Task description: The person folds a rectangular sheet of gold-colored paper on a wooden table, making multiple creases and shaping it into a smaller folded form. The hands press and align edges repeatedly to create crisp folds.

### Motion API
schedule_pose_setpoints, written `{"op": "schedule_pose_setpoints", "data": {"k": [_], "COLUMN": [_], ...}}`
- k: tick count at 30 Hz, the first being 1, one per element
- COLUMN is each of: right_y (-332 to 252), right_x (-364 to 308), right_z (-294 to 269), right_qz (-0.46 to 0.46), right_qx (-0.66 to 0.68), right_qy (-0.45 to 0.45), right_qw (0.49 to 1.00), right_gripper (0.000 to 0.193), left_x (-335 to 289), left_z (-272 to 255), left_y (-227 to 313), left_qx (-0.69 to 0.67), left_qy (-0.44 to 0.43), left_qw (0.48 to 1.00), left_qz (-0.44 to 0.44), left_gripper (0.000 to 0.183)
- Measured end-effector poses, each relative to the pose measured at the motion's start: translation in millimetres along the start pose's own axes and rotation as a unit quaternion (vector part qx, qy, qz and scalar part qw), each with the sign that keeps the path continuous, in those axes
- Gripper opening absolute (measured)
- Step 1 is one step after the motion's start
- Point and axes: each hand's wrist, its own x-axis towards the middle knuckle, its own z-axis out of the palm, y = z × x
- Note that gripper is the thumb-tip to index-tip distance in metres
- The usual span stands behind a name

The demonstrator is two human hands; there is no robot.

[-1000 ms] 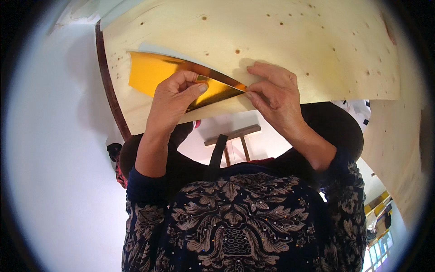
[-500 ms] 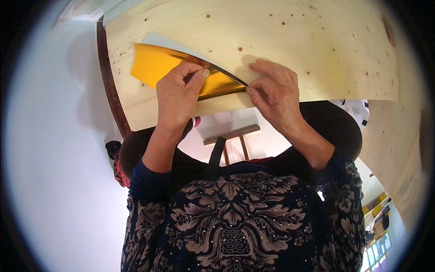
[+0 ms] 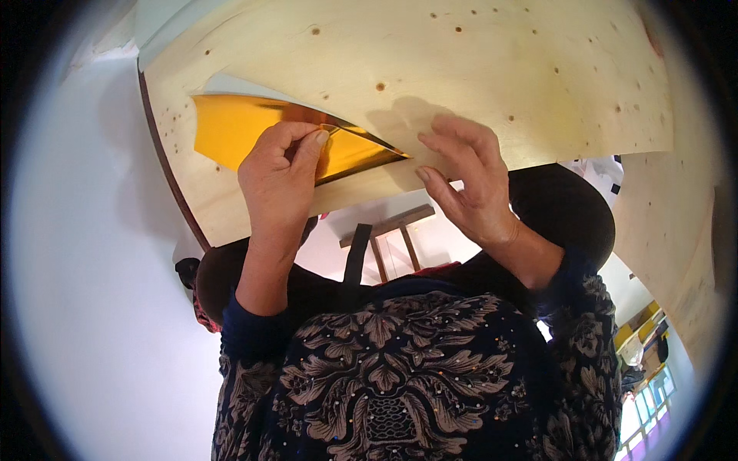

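Observation:
A shiny gold foil sheet (image 3: 231, 129), folded to a narrow point at its right end, lies on the wooden board. Along its far edge a pale grey-white sheet (image 3: 234, 87) shows from beneath. My left hand (image 3: 280, 165) pinches the gold sheet between thumb and forefinger near its middle, and covers part of it. Just right of the pointed tip, my right hand (image 3: 473, 180) hovers with its fingers apart and holds nothing.
The light plywood board (image 3: 492, 84) with dark knots fills the far side. Below its near edge stands a wooden frame (image 3: 388, 234) between my legs. A white surface (image 3: 92, 253) spreads at the left; assorted items (image 3: 642, 346) sit at the lower right.
My right hand has let go of the sheet's pointed tip and its fingers have spread. My left hand keeps its pinch. The view has shifted slightly, so the board and sheet appear further left.

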Motion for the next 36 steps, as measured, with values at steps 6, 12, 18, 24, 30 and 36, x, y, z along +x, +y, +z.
{"op": "schedule_pose_setpoints", "data": {"k": [6, 12, 18, 24, 30, 36], "right_y": [6.7, 7.7, 12.1, 5.9, -33.7, -98.1], "right_x": [-11.6, -5.8, 4.4, 29.3, 45.2, 35.1], "right_z": [-12.1, -12.8, -11.3, -14.4, -33.3, -74.0], "right_qz": [0.013, -0.009, -0.01, -0.023, -0.035, -0.022], "right_qx": [-0.024, -0.013, -0.023, 0.096, 0.259, 0.432], "right_qy": [-0.006, -0.014, -0.033, -0.088, -0.051, -0.056], "right_qw": [1.0, 1.0, 0.999, 0.991, 0.964, 0.9], "right_gripper": [0.03, 0.027, 0.031, 0.051, 0.052, 0.018], "left_x": [1.3, 2.9, 1.7, -4.8, -39.6, -74.7], "left_z": [-3.2, -0.7, -4.7, -31.6, -67.9, -85.6], "left_y": [2.9, 4.2, 1.0, 12.7, 56.9, 91.5], "left_qx": [-0.08, -0.054, -0.084, -0.184, -0.364, -0.5], "left_qy": [-0.039, -0.032, -0.055, -0.054, -0.061, -0.045], "left_qw": [0.993, 0.996, 0.992, 0.981, 0.929, 0.864], "left_qz": [-0.076, -0.056, -0.078, 0.022, 0.034, 0.043], "left_gripper": [0.009, 0.01, 0.009, 0.01, 0.012, 0.012]}}
